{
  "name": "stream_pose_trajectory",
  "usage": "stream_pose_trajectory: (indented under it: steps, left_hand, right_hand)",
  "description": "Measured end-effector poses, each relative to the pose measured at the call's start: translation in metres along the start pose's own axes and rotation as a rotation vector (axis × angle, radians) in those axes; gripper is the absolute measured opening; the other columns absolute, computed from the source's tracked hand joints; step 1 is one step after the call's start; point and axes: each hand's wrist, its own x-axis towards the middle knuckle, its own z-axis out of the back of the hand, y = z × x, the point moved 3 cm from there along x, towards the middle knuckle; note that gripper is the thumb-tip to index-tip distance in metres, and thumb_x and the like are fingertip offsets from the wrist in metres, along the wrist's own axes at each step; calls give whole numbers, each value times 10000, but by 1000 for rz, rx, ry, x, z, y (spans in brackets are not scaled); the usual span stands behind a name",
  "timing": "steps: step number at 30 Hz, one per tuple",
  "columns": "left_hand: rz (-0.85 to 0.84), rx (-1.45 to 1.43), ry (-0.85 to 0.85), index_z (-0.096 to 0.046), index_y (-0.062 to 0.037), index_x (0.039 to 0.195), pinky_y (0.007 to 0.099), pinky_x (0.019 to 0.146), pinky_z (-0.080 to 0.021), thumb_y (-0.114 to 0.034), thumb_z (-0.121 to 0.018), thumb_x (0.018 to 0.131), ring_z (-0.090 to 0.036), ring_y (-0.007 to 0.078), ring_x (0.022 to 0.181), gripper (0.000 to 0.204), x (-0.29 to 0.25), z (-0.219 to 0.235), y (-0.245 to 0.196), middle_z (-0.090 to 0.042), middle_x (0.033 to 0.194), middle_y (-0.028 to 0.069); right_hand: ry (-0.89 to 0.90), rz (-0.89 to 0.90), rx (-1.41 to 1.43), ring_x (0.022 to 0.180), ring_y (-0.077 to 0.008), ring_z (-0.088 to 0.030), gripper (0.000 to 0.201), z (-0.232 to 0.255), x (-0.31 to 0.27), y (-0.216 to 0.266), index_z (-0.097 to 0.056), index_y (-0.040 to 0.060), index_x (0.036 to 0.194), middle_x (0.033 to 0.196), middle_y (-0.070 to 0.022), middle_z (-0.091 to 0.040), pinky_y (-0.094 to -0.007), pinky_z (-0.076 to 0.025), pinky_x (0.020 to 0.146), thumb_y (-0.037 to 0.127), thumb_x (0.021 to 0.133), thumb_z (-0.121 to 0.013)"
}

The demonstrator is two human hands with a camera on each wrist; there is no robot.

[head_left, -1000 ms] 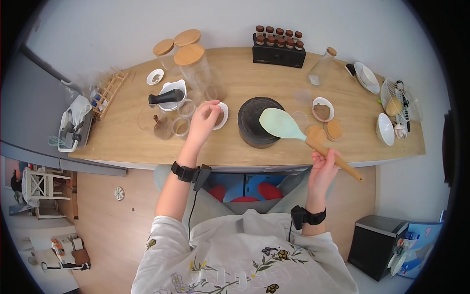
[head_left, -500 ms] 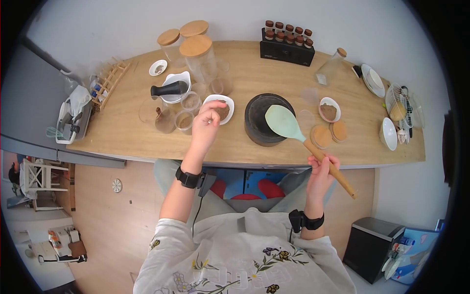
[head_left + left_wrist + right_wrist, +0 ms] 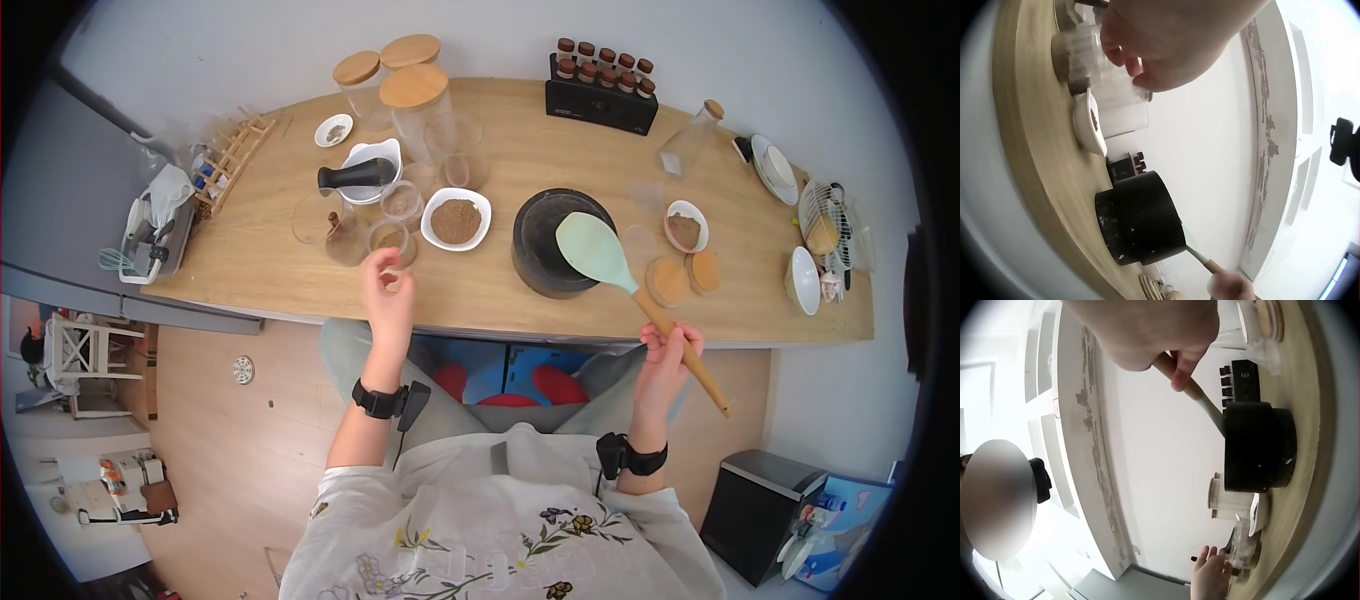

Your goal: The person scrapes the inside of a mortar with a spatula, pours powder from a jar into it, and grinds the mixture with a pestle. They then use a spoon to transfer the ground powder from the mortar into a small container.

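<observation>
My right hand (image 3: 665,375) grips the wooden handle of a cooking spoon (image 3: 595,250) with a mint-green head. That head lies over the opening of a thick black round pot (image 3: 535,265); in the right wrist view the spoon's neck meets the pot's rim. My left hand (image 3: 388,310) hovers by the front edge of the table with fingers bent and nothing visible between them. Its fingertips come close to a small clear jar (image 3: 392,238) with some brown contents. Right of that jar sits a white square bowl (image 3: 430,228) of brown powder.
A white bowl (image 3: 390,155) holding a black pestle (image 3: 350,175), and tall lidded jars (image 3: 415,110), stand behind my left hand. Right of the pot are round wooden lids (image 3: 668,282) and a small powder bowl (image 3: 688,212). A black spice rack (image 3: 600,103) stands at the back.
My left hand has moved from over the square powder bowl, leftward and nearer to me, to the small jar. My right hand keeps its grip on the spoon over the pot.
</observation>
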Motion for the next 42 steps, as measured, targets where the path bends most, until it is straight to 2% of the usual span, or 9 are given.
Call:
stream_pose_trajectory:
  steps: [4, 10, 20, 28, 31, 34, 37, 40, 42]
  left_hand:
    - [53, 138, -231, -373, -22, 1188, 343, 873, -347, -78, -657, 697, -403, 244, 1090, 571, -1, 7, 7, -431, 1160, 145]
    - [-91, 280, -244, -278, 33, 1254, 414, 955, -276, -147, -700, 675, -341, 338, 1141, 739, 13, -5, 37, -391, 1207, 199]
    - [-9, 288, -315, -346, -15, 1219, 418, 915, -307, -189, -748, 619, -390, 335, 1092, 743, 21, -19, 51, -454, 1154, 178]
    - [-83, 232, -300, -396, -37, 1169, 413, 903, -306, -148, -759, 595, -424, 313, 1052, 689, 15, -15, 31, -475, 1121, 143]
    - [-6, 16, -321, -397, -41, 1168, 420, 921, -283, -130, -755, 595, -425, 309, 1061, 682, 16, -15, 36, -475, 1126, 132]
    - [-109, 340, -264, -396, -43, 1169, 419, 933, -275, -123, -754, 600, -427, 306, 1069, 677, 13, -17, 26, -474, 1129, 131]
    - [-208, 422, -208, -388, -39, 1179, 404, 930, -294, -118, -754, 603, -410, 302, 1092, 687, 12, -19, 17, -455, 1154, 135]
    - [-66, 191, -236, -375, -31, 1193, 408, 930, -298, -120, -753, 604, -384, 302, 1117, 705, 12, -17, 26, -428, 1186, 143]
    - [-87, 131, -233, -366, -27, 1203, 419, 935, -290, -122, -756, 601, -370, 308, 1127, 723, 11, -17, 26, -413, 1202, 146]
  right_hand:
    - [-3, -3, 13, 733, -206, -572, 123, 0, 0, 1, -369, 20, 1000, 937, -132, -493, -277, -481, 640, 79, 897, -401]
    - [-16, -22, 43, 748, -202, -566, 119, 1, -1, 3, -384, 38, 1005, 924, -120, -500, -285, -472, 658, 82, 897, -406]
    - [49, -28, -34, 744, -185, -552, 116, 8, -4, 2, -409, 51, 1003, 878, -105, -522, -283, -450, 665, 109, 902, -412]
    - [37, -53, 6, 707, -184, -548, 120, 6, -7, -2, -400, 35, 1006, 895, -106, -489, -286, -462, 634, 91, 900, -406]
    - [55, -56, -1, 702, -181, -544, 121, 7, -7, -4, -401, 36, 1007, 883, -101, -487, -284, -458, 629, 91, 900, -406]
    - [48, -70, -2, 701, -179, -543, 119, 6, -8, -4, -403, 35, 1002, 879, -99, -486, -281, -455, 629, 94, 899, -413]
    - [34, -82, -6, 703, -179, -545, 116, 4, -8, -2, -408, 34, 997, 885, -101, -488, -280, -456, 634, 93, 897, -419]
    - [1, -72, -8, 730, -187, -555, 118, 2, -9, 0, -410, 33, 998, 900, -108, -495, -286, -465, 656, 90, 896, -423]
    - [-46, -46, 10, 753, -195, -563, 125, 1, -8, 3, -410, 30, 1004, 908, -113, -501, -292, -472, 674, 88, 894, -425]
